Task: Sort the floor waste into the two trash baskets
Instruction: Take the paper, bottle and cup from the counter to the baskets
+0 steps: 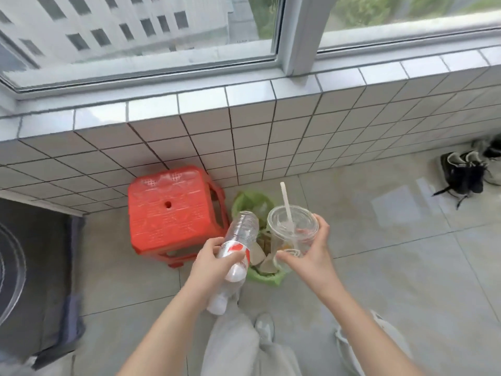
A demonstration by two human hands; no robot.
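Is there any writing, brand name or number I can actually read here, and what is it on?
Nothing can be read as words.
Plastic bottle in the left hand: a red and white label, its print too blurred to read.
Clear cup with a straw, in the right hand: no print visible.
Red stool: moulded pattern only, no readable text.

Clear bottle [238, 248] and lidded cup [291, 234] held above green-lined basket [267, 278].
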